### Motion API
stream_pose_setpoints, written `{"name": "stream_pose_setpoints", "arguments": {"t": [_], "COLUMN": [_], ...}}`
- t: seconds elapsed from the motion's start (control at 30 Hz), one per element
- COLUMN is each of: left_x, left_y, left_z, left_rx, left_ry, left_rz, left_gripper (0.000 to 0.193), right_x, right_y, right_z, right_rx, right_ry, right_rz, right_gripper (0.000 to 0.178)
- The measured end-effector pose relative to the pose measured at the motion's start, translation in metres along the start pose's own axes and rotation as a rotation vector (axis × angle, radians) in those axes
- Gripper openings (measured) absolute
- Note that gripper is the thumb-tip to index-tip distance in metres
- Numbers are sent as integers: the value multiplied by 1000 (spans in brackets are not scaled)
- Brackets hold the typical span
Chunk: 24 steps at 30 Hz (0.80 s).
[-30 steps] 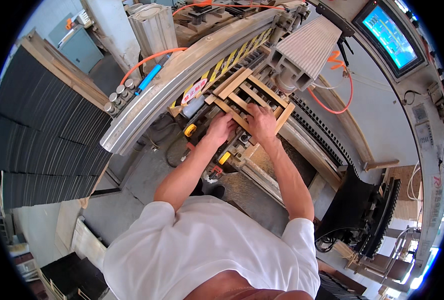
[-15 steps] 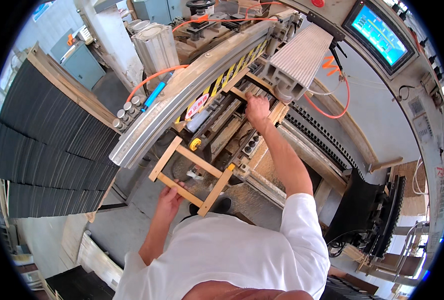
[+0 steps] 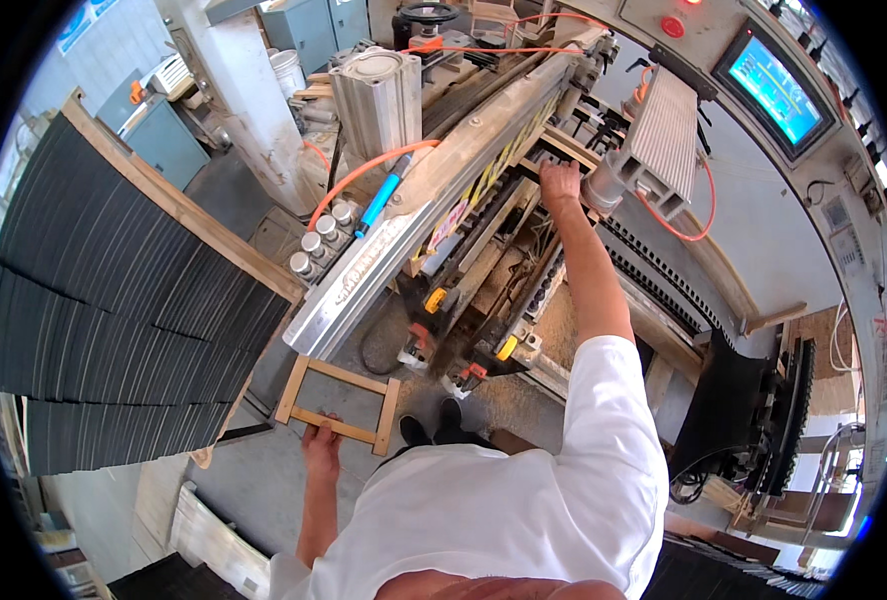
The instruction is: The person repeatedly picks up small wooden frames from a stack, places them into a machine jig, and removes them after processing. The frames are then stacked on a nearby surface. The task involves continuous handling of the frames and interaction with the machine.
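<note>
At the lower left, my left hand [image 3: 321, 450] is closed on the near rail of a light wooden frame [image 3: 388, 415], which has two long side pieces and two crossbars. The frame hangs over the floor, clear of the machine. My right arm stretches far forward into the machine, where my right hand [image 3: 561, 182] is closed at the near edge of a second wooden frame [image 3: 572, 148]. That frame lies between the machine's rails, beneath a grey metal cylinder head. The right fingertips are partly hidden.
A long metal beam [image 3: 364, 275] crosses on the left, carrying a blue pen-like tool [image 3: 384, 200]. Stacked dark strips [image 3: 134, 320] stand further left. Rails with yellow knobs [image 3: 436, 299] lie ahead. A lit screen [image 3: 776, 85] and a red button [image 3: 673, 26] are at upper right.
My left hand has carried its wooden frame down and left, away from the rails. My right hand reaches further into the machine, and the second frame sits deeper there. The view has shifted.
</note>
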<state>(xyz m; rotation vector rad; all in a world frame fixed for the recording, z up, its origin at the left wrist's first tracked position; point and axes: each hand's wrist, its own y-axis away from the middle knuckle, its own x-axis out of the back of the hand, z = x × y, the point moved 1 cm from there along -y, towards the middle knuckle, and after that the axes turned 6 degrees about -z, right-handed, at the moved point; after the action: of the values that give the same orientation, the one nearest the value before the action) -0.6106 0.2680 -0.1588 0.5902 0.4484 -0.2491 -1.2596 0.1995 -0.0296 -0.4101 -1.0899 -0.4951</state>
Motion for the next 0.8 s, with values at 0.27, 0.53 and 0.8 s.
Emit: {"name": "stream_pose_setpoints", "arguments": {"t": [0.27, 0.53, 0.8], "left_x": [0, -53, -81], "left_y": [-14, -36, -27], "left_z": [-25, -52, -60], "left_rx": [39, 97, 72], "left_ry": [22, -62, -160], "left_rz": [88, 105, 161], "left_gripper": [28, 31, 32], "right_x": [-11, -20, -24], "right_y": [-29, -34, -39], "right_z": [20, 30, 26], "right_rx": [60, 158, 59], "right_ry": [-249, -261, -287], "right_rz": [-49, 7, -87], "right_gripper": [26, 34, 36]}}
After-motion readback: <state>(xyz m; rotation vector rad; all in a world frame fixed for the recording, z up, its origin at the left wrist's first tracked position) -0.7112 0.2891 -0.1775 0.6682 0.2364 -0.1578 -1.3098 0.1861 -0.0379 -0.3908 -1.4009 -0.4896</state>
